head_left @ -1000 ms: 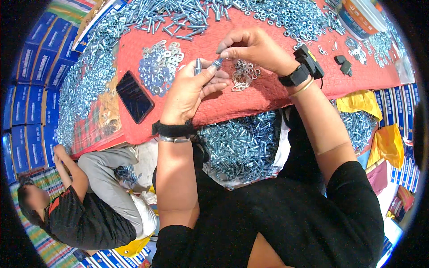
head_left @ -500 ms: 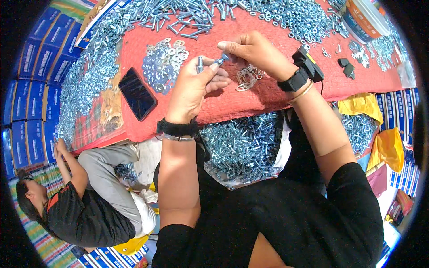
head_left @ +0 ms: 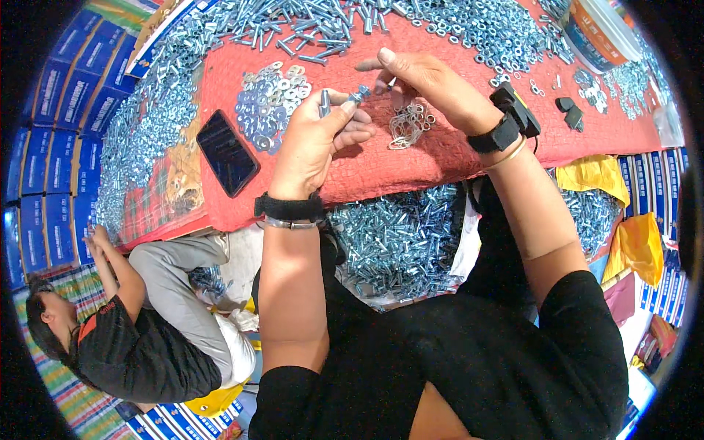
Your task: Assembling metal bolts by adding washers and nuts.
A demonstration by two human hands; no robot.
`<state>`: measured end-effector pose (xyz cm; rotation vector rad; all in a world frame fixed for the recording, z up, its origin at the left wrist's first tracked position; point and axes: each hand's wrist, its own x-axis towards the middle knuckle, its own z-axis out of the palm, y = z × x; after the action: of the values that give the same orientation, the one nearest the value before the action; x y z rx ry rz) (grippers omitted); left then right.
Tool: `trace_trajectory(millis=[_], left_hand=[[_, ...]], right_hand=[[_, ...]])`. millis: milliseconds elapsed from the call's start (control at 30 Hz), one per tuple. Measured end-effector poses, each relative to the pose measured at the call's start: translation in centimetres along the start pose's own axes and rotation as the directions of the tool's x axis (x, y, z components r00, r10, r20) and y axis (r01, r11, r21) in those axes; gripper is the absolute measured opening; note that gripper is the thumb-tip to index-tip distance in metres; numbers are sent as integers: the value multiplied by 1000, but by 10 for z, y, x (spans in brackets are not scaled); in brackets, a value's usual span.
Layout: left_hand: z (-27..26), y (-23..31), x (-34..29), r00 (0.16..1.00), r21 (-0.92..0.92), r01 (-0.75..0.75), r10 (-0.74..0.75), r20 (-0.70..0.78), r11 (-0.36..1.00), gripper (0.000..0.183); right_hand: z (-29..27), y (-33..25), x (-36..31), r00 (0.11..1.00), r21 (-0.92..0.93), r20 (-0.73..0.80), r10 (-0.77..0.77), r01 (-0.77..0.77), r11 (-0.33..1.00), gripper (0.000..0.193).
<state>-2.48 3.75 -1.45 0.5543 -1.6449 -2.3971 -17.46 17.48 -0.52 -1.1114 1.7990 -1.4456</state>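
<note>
My left hand [head_left: 312, 139] is closed over the red cloth around bolts. One bolt [head_left: 325, 103] stands upright between its fingers. A second bolt [head_left: 358, 95], with hardware on its end, is pinched by the thumb and points toward my right hand. My right hand [head_left: 429, 84] hovers just to the right, apart from that bolt, its thumb raised. A small shiny metal piece [head_left: 391, 82] shows between its fingers, too small to name. Below it lies a little heap of thin ring washers [head_left: 411, 126]. Flat washers [head_left: 270, 106] are spread left of my left hand.
A phone [head_left: 228, 153] lies on the red cloth [head_left: 352, 172]. Bolts [head_left: 315, 33] and nuts [head_left: 484, 33] are heaped along the far side. A bucket [head_left: 600, 37] stands far right. Below the edge is a bolt-filled container [head_left: 396, 242]. A person [head_left: 147, 330] sits at left beside blue boxes [head_left: 62, 95].
My right hand has drawn back a little to the right, away from the bolt in my left hand, and its fingers have spread somewhat. The left hand keeps hold of its bolts.
</note>
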Motion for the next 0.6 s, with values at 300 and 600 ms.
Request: trace_trajectory(millis=[300, 600], left_hand=[[0, 1, -3, 999, 29, 34, -33, -5, 999, 13], [0, 8, -10, 998, 70, 50, -52, 35, 996, 16]], right_hand=[[-5, 3, -1, 996, 0, 73, 48, -48, 999, 63], [-37, 4, -1, 996, -34, -77, 49, -52, 998, 65]])
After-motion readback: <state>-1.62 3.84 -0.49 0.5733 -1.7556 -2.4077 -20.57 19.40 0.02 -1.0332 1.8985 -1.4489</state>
